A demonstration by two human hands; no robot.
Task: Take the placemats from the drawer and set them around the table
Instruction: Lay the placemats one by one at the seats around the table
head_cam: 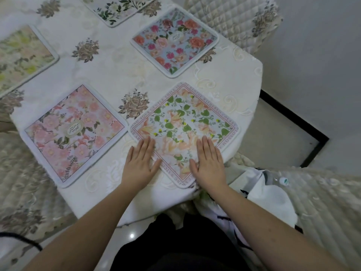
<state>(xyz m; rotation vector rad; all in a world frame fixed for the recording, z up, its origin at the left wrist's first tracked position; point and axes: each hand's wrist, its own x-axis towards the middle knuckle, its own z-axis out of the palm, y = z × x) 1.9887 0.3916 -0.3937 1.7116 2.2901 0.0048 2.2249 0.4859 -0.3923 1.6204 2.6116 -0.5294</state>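
Placemats, five square fabric ones with rounded corners and floral prints, lie on the white embroidered tablecloth. The nearest, a white placemat with green leaves, peach flowers and a lettered pink border, sits at 6 o'clock, one corner toward the person. The left hand lies flat, fingers spread, across its left edge; the right hand lies flat and open on its lower right part; neither grasps anything. Just beside it at 8 o'clock is a pink rose placemat; at 1 o'clock a blue placemat with red roses; at 10 o'clock a pale yellow-green placemat; at 12 o'clock a white placemat with dark leaves, cut off.
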